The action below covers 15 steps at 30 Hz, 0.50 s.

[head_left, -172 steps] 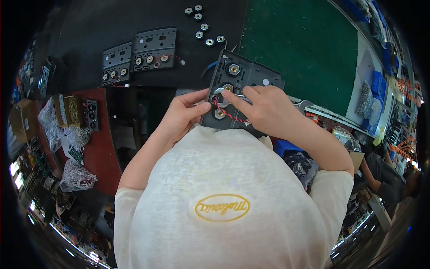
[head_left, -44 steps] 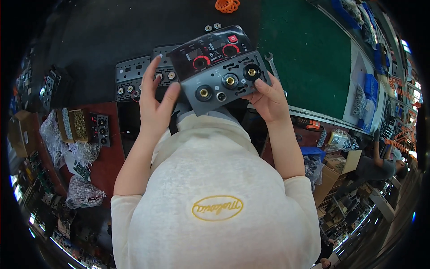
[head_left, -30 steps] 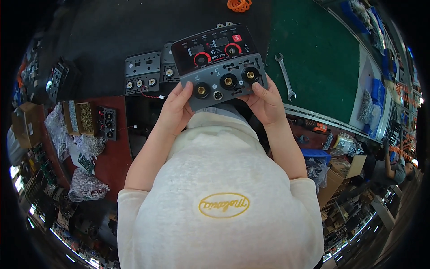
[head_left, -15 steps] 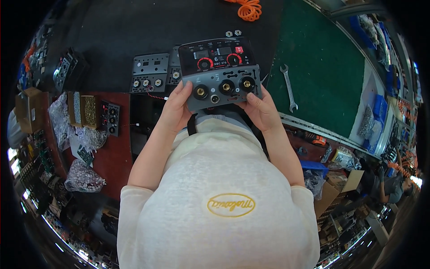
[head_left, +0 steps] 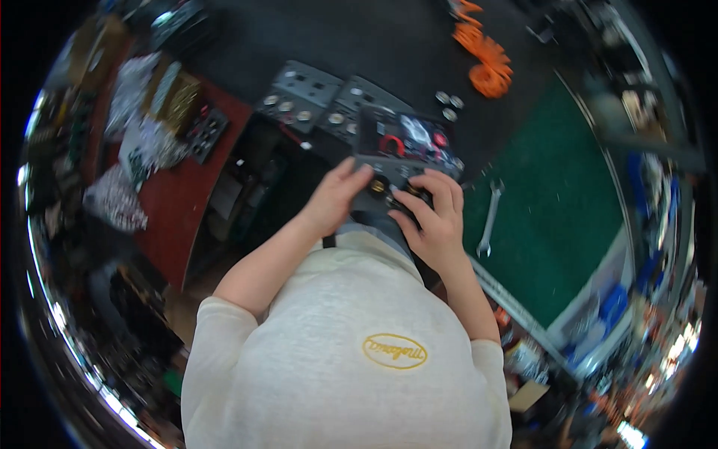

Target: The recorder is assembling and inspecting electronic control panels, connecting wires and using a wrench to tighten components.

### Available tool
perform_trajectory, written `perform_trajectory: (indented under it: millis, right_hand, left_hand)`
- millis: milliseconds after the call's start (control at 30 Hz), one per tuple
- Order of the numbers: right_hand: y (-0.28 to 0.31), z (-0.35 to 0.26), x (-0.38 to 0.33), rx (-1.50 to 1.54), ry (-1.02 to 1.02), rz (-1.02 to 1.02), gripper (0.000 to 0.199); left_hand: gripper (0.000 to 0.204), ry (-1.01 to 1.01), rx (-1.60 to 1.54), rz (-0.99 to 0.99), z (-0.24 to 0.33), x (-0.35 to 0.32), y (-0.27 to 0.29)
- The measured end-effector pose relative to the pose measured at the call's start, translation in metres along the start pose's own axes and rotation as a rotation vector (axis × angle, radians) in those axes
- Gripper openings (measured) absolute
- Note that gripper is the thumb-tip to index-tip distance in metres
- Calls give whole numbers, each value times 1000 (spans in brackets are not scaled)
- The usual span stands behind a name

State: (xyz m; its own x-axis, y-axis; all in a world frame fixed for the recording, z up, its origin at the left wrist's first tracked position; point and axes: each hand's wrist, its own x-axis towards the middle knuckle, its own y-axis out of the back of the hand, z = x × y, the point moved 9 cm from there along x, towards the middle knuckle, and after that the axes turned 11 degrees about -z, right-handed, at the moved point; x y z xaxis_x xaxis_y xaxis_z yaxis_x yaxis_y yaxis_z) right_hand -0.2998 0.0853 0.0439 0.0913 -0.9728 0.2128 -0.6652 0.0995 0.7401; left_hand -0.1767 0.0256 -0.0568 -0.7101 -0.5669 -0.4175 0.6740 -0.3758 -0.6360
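Note:
A black and grey welding machine control panel [head_left: 393, 166] with red dial markings and brass-centred sockets is tilted in front of me. My left hand [head_left: 336, 196] is closed on its left edge, thumb on the front face. My right hand [head_left: 434, 217] is curled over the lower front, its fingertips closed around the middle and right sockets, which they partly hide. Light glares off the panel's dark upper face. Behind it, two more grey panels [head_left: 303, 84] with silver nuts on their sockets lie on the black tabletop.
Several loose nuts [head_left: 449, 105] lie beyond the panel, near an orange coiled air hose [head_left: 490, 71]. A wrench [head_left: 491, 218] rests on the green mat [head_left: 553, 217] at right. On the red surface [head_left: 172, 232] at left are bagged parts [head_left: 116, 198] and a box of brass pieces [head_left: 179, 101].
My right hand has left the panel's right edge and moved onto its sockets. My left hand still holds the left edge. The whole view has turned, and the panel now appears lower and farther right.

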Motion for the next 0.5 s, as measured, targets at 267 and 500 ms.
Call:
perform_trajectory:
  millis: [267, 500]
  right_hand:
    - [-21, -12, 4, -44, 68, -42, 27]
    - [-35, -31, 44, 18, 34, -57, 26]
  left_hand:
    - [25, -110, -32, 91, -8, -16, 2]
    - [28, -61, -177, 89, 27, -25, 28]
